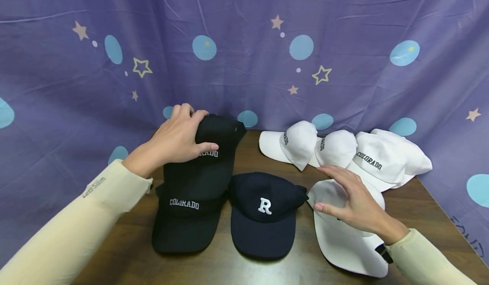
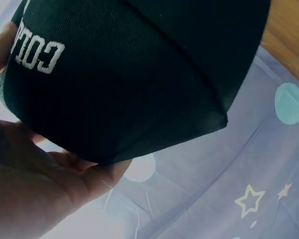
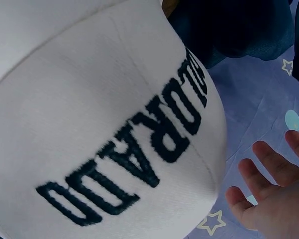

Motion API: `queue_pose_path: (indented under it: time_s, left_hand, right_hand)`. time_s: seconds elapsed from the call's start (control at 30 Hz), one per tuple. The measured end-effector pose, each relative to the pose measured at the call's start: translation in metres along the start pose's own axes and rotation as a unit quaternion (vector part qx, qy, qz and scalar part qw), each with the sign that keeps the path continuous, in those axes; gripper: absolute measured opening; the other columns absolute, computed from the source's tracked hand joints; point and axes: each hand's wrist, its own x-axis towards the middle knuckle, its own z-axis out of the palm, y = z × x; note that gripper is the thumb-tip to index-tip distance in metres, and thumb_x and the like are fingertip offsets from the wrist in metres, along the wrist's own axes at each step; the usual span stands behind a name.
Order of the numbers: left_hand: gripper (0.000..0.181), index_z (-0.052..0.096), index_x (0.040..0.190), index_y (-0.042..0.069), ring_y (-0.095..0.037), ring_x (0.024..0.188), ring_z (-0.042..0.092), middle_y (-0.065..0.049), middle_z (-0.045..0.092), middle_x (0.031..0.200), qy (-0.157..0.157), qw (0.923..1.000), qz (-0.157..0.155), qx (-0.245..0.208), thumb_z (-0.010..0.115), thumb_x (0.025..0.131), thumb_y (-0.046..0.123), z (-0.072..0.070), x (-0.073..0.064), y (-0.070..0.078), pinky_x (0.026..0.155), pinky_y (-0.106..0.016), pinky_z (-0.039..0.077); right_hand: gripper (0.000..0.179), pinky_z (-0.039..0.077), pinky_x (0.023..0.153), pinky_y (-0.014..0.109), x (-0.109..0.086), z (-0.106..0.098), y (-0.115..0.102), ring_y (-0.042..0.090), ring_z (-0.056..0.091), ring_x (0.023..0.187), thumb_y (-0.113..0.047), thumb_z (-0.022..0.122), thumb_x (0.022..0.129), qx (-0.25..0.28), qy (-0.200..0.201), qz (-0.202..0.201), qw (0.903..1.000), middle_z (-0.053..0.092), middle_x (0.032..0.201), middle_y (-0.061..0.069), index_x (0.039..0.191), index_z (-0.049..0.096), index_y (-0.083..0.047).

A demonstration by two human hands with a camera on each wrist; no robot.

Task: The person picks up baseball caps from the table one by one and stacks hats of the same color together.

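The left hand (image 1: 177,138) is pinching the upper black cap (image 1: 219,134) by its crown, brim and long axis pointing nearward over another cap (image 1: 185,229). Fingers spread, the right hand (image 1: 353,202) is hovering above a white cap (image 1: 344,251).

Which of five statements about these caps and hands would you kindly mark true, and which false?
1. The left hand grips the upper black cap. True.
2. The right hand is nearest a white cap. True.
3. The right hand grips the upper black cap too. False: only the left hand does.
4. The navy cap bears a white R. True.
5. The navy cap lies left of the upper black cap. False: it lies to its right.
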Motion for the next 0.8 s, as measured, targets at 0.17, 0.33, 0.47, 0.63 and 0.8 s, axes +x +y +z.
queue_pose_path:
  time_s: [0.17, 0.33, 0.47, 0.63, 0.8]
  left_hand:
    - [0.088, 0.043, 0.152, 0.004, -0.036, 0.108, 0.037, -0.021, 0.041, 0.122, -0.016, 0.9999, 0.002, -0.001, 0.077, 0.088, 0.054, 0.006, -0.016, -0.003, 0.076, -0.050, 0.048]
    - [0.090, 0.041, 0.154, 0.004, -0.034, 0.106, 0.036, -0.019, 0.040, 0.120, -0.032, 0.9995, 0.000, 0.005, 0.077, 0.088, 0.055, 0.012, -0.028, -0.007, 0.071, -0.044, 0.045]
    - [0.094, 0.038, 0.156, 0.003, -0.035, 0.107, 0.036, -0.018, 0.039, 0.118, -0.045, 0.9989, -0.008, 0.014, 0.076, 0.088, 0.056, 0.018, -0.035, -0.009, 0.065, -0.040, 0.044]
    - [0.094, 0.038, 0.156, 0.003, -0.034, 0.108, 0.037, -0.019, 0.040, 0.122, -0.057, 0.9980, -0.011, 0.022, 0.075, 0.088, 0.056, 0.026, -0.042, -0.011, 0.064, -0.039, 0.045]
    - [0.095, 0.039, 0.155, 0.000, -0.035, 0.109, 0.039, -0.022, 0.042, 0.126, -0.070, 0.9971, -0.009, 0.028, 0.075, 0.088, 0.057, 0.036, -0.051, -0.012, 0.065, -0.040, 0.047]
  right_hand:
    - [0.088, 0.025, 0.112, 0.039, 0.001, 0.001, -0.001, 0.027, 0.043, 0.140, -0.032, 0.096, 0.070, 0.002, -0.001, -0.002, 1.0000, 0.054, 0.148, 0.001, 0.146, 0.056, -0.014]
    - [0.087, 0.026, 0.110, 0.041, 0.003, 0.001, -0.002, 0.027, 0.044, 0.139, -0.031, 0.096, 0.070, 0.005, -0.001, -0.006, 1.0000, 0.055, 0.147, 0.002, 0.146, 0.056, -0.015]
    - [0.087, 0.026, 0.111, 0.040, 0.004, 0.001, -0.001, 0.029, 0.045, 0.139, -0.029, 0.096, 0.070, 0.005, 0.000, -0.006, 1.0000, 0.055, 0.147, 0.002, 0.146, 0.056, -0.016]
    - [0.086, 0.026, 0.112, 0.038, 0.004, 0.000, -0.002, 0.035, 0.046, 0.137, -0.028, 0.096, 0.070, 0.006, -0.001, -0.008, 0.9999, 0.055, 0.146, 0.003, 0.145, 0.057, -0.013]
    - [0.086, 0.025, 0.113, 0.039, 0.005, 0.001, -0.002, 0.033, 0.046, 0.138, -0.028, 0.096, 0.070, 0.008, -0.002, -0.010, 0.9999, 0.056, 0.146, 0.005, 0.146, 0.057, -0.014]
